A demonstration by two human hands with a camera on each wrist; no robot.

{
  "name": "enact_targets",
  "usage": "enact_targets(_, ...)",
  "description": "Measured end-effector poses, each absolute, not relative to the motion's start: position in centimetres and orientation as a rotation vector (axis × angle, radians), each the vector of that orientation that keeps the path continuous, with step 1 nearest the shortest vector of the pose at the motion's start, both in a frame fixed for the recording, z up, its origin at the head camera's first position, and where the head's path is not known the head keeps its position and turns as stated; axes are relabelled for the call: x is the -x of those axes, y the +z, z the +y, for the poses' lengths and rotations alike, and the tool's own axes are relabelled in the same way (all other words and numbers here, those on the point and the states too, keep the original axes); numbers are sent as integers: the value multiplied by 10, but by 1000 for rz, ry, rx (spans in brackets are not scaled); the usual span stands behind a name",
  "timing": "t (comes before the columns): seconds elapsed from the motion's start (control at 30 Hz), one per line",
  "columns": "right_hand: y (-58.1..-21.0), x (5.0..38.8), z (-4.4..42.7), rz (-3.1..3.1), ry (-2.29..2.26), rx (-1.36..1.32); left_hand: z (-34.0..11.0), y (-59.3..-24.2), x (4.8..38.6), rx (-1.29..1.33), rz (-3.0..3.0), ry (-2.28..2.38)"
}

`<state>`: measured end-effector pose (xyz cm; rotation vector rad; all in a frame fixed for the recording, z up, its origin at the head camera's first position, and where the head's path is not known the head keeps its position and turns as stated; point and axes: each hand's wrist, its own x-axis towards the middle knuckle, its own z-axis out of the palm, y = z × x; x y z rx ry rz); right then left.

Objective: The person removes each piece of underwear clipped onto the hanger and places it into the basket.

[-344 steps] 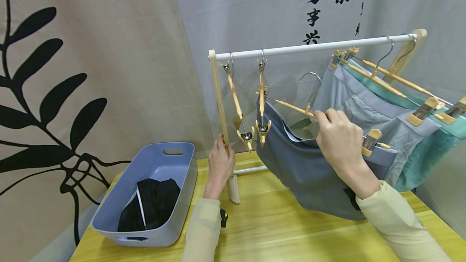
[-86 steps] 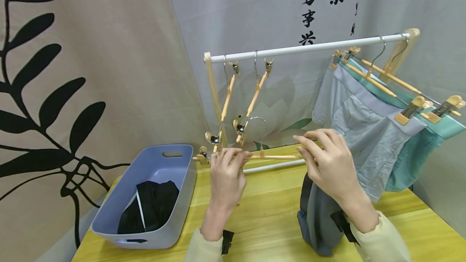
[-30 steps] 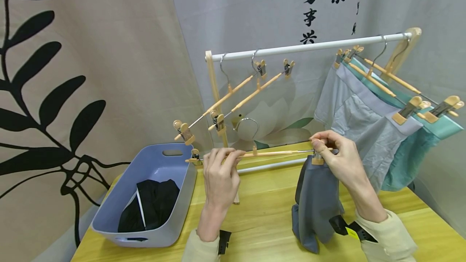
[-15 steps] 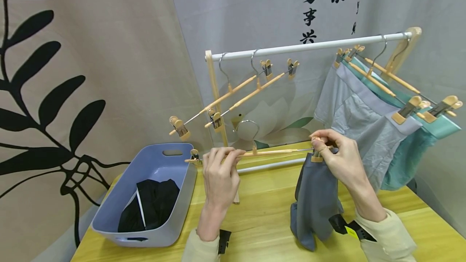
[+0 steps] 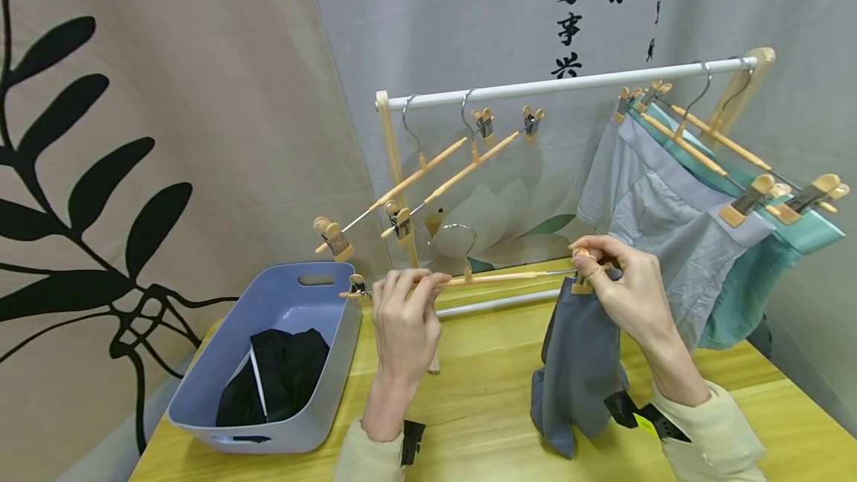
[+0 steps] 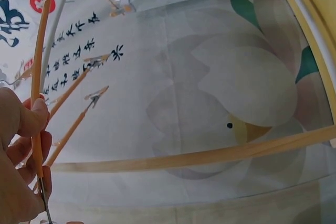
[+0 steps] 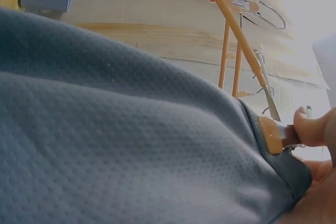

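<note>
My left hand (image 5: 405, 322) grips the wooden bar of a clip hanger (image 5: 498, 278), held level above the table; the left wrist view shows thumb and fingers around the bar. At its left end, a clip (image 5: 357, 286) has no cloth in it. My right hand (image 5: 626, 288) pinches the right-end clip (image 5: 581, 286) between thumb and fingers. A bunched dark grey garment (image 5: 582, 355) hangs below that clip. In the right wrist view, the wooden pad of the clip (image 7: 271, 135) lies on the garment's edge. The hanger's metal hook points upward.
Behind stands a rack with a white rail (image 5: 582, 83). On its left hang two bare clip hangers (image 5: 472, 166); on its right, light blue shorts (image 5: 659, 199) and green shorts (image 5: 750, 285). A blue basket (image 5: 328, 363) holding black cloth sits left on the wooden table (image 5: 475, 407).
Earlier the grey garment was clipped at both ends near the rack, left hand on the rack post. Now it hangs from the right clip alone. The bare rack hangers have swung round. Hands barely moved lately.
</note>
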<state>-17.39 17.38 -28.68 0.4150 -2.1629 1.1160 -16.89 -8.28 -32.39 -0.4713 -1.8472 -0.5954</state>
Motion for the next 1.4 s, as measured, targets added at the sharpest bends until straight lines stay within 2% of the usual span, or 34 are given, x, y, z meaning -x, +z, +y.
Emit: enact_targets(1.4, -283, 172, 170, -2082, 1096, -433, -83, -322, 168, 464, -1831, -575)
